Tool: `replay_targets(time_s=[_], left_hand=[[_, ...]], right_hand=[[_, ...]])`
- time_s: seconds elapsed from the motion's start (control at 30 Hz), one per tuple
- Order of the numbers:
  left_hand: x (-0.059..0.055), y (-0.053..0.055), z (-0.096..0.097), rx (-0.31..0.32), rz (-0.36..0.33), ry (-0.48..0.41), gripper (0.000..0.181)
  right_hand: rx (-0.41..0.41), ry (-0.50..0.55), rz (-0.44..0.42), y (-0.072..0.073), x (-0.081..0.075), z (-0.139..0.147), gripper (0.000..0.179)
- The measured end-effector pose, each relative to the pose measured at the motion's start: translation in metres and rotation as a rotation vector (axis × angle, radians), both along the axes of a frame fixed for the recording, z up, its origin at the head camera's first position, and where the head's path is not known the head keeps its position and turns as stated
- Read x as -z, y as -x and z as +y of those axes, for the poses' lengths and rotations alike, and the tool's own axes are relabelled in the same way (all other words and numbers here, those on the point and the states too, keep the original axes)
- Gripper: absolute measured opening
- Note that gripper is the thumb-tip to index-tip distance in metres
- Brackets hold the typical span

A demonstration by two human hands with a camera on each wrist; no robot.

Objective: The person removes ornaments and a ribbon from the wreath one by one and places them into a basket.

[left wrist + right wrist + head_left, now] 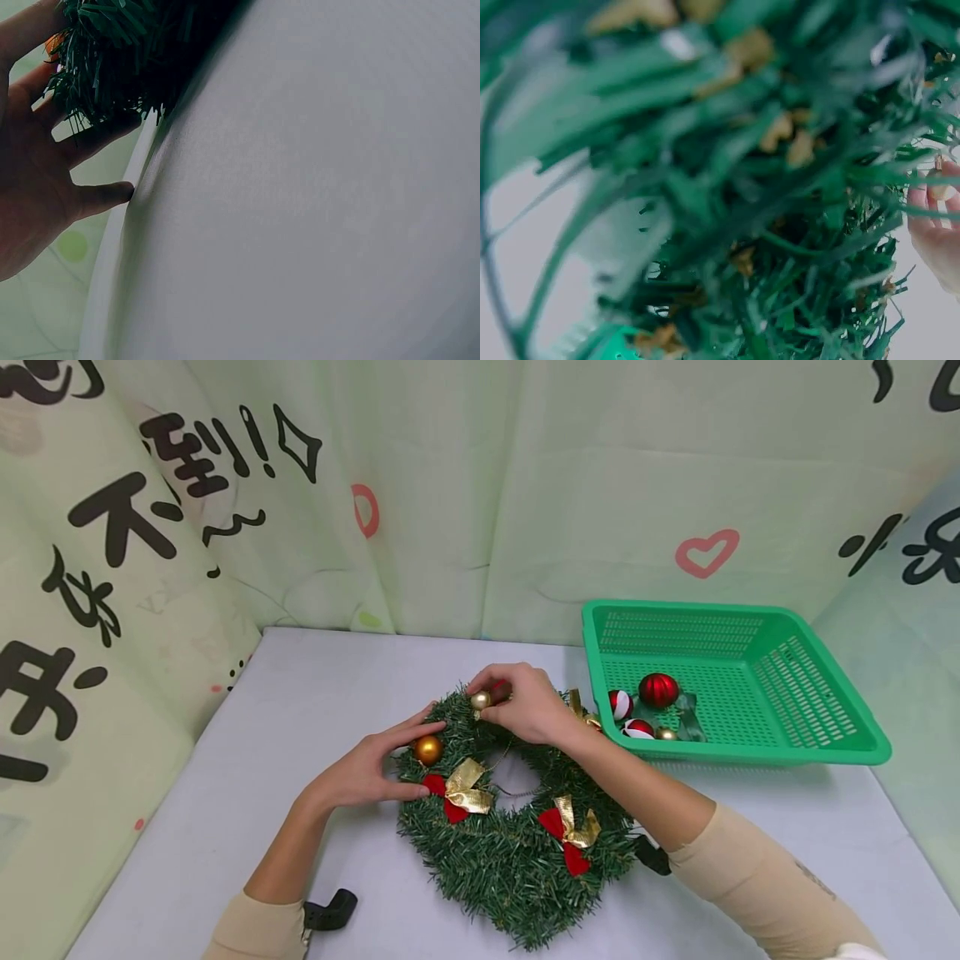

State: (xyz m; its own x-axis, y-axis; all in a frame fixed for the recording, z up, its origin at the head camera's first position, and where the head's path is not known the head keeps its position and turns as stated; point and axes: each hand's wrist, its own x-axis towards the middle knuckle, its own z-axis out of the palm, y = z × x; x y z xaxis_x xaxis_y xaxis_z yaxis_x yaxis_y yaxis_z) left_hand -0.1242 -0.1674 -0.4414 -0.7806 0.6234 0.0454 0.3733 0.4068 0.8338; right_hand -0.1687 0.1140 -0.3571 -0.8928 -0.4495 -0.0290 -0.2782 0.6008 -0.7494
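Observation:
A green heart-shaped wreath (pixel 517 868) lies on the table, with gold-and-red bows (pixel 467 787) on it and an orange-gold bauble (pixel 428 750) at its upper left. My left hand (pixel 375 768) rests along the wreath's left side, fingers spread and fairly straight, one near the bauble and the thumb by a bow. In the left wrist view its fingers reach under and beside the wreath's needles (pixel 112 67). At the wreath's top, my right hand (pixel 525 702) pinches a small gold bauble (pixel 481 700) between thumb and fingers. Something red shows behind those fingers.
A green plastic basket (pixel 810 747) stands at the back right of the white table (pixel 315 693). Inside lie a red bauble (pixel 658 691), red-and-white baubles (pixel 638 728), a gold one and a dark green ribbon (pixel 689 718). Printed curtains hang around the table.

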Motion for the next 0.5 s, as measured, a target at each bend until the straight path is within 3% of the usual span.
replay_targets(time_s=[0.5], left_hand=[[0.000,-0.001,0.000,0.003,-0.003,-0.004,0.083]], right_hand=[[0.033,0.062,-0.025,-0.003,-0.003,0.012,0.028]])
